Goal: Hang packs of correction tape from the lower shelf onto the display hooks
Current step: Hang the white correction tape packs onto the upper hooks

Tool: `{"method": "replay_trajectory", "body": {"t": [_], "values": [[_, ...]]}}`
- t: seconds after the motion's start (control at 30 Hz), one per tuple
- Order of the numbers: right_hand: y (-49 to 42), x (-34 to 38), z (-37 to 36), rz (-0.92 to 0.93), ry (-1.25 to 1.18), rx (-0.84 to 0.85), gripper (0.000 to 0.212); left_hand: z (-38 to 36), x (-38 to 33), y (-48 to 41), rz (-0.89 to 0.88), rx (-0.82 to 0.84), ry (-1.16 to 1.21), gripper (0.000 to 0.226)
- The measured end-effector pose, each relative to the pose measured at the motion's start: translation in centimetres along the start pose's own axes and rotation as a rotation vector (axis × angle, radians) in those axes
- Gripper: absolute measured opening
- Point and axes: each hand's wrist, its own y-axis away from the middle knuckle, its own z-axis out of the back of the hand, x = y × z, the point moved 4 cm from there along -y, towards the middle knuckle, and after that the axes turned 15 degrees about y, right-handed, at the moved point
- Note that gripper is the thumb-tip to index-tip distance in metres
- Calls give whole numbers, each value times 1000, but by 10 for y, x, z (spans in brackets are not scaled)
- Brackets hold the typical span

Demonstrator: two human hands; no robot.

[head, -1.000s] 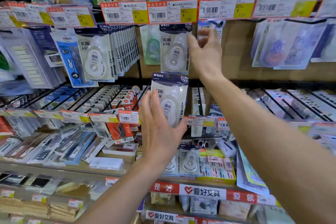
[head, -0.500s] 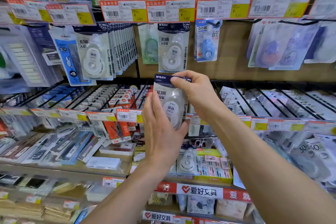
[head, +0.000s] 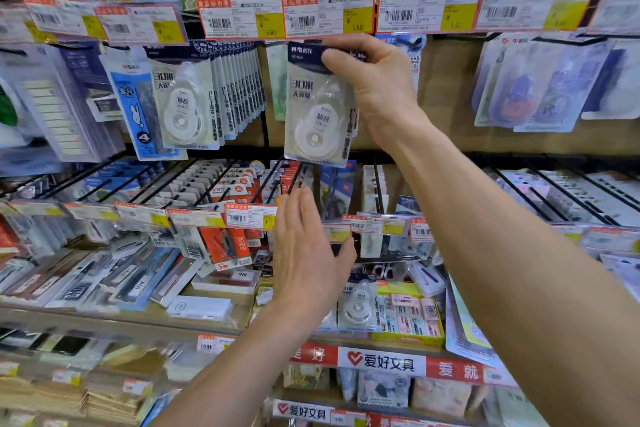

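Glossy blister pack [head: 317,121], dark card top in right grip [head: 377,87]; left grip [head: 308,263] flat, wide.

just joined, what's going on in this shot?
A person is restocking a stationery display. The right hand pinches a correction tape pack by its top edge, holding it just under the price tags. Whether it is on a hook yet cannot be told. The left hand is open and empty below it. Another pack lies on the lower shelf.
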Motion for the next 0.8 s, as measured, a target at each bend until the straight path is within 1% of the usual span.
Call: {"method": "replay_trajectory", "body": {"t": [0.17, 0.3, 0.47, 0.6, 0.67, 0.8], "values": [[-13, -12, -4, -63, -71, -71, 11, -6, 3, 1, 13, 101, -110, 93], [-22, -15, -8, -105, -128, -69, 11, -11, 5, -1, 41, 131, -110, 91], [-26, -13, -4, -70, -46, -49, 16, -13, 4, -2, 32, 137, -117, 89], [-28, -14, -1, -30, 78, 0, 12, -14, 5, -2, 40, 155, -122, 89], [-30, -12, 0, -28, 132, -2, 15, -15, 6, -2, 37, 156, -129, 89], [-33, -7, -2, -55, 129, -21, 9, -15, 6, -2, 41, 158, -114, 89]]}}
